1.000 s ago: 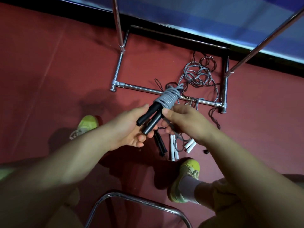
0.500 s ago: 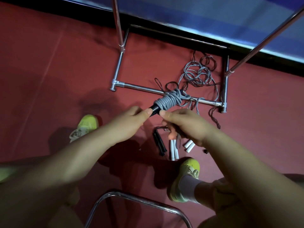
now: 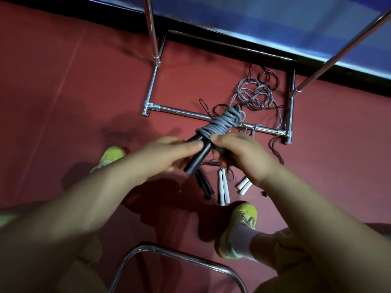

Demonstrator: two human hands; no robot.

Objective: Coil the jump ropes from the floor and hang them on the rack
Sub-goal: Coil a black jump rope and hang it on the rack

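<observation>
Now we are gripping the coiled rope (image 3: 220, 125) above the floor (image 3: 63, 92), left hand (image 3: 169, 153) clenching its handles (image 3: 197, 159), right hand (image 3: 239, 153) pinching the wraps. Loosening either grip is probably risking unravelling before the rack (image 3: 330, 58).

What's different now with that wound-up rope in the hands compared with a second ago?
The coiled grey rope with its black handles was tipped so the handles nearly vanished behind the fingers half a second ago; now it is turned back and the handles stick out toward the person again. The left hand and right hand kept their grip throughout. The loose ropes, white handles and rack base have not moved.
</observation>
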